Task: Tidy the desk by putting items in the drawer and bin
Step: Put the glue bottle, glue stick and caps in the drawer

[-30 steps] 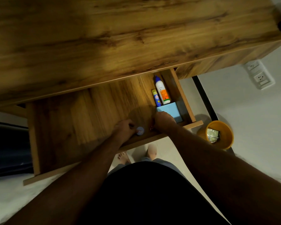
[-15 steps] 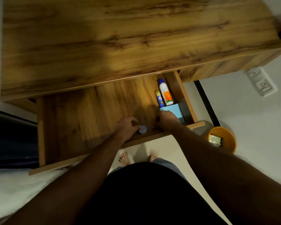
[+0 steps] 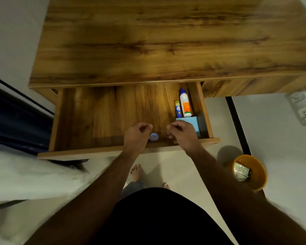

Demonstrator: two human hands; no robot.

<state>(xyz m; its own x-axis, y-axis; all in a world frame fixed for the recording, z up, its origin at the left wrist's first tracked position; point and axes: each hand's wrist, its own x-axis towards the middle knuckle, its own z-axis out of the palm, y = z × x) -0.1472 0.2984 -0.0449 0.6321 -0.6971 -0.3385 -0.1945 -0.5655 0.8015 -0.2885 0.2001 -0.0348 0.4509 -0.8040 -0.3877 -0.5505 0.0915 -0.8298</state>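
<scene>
Bench [image 3: 166,41]: seen bare across the upper frame.
Drawer [image 3: 104,112]: pulled out mid-frame; if shut hard, loose items may be rolled.
Bin [image 3: 258,174]: lower right, easily kicked.
Hands: left hand [image 3: 137,134] and right hand [image 3: 183,132] are curled; no grasp is visible.
Blue cap [image 3: 154,136], red bead [image 3: 167,136]: lying between them, possibly pinched against the front.

The wood-grain table [image 3: 166,41] has its drawer [image 3: 99,112] pulled out toward the person. On the drawer floor, against the right wall, a white bottle with an orange label [image 3: 185,103] lies beside a small blue and yellow tube [image 3: 178,109], both just behind a light blue box [image 3: 193,122] in the front right corner. Near the front edge lie a small round blue tin [image 3: 154,136] and a tiny red item [image 3: 167,136]. On the tiled floor [image 3: 175,167] to the right stands an orange bin [image 3: 251,172].
</scene>
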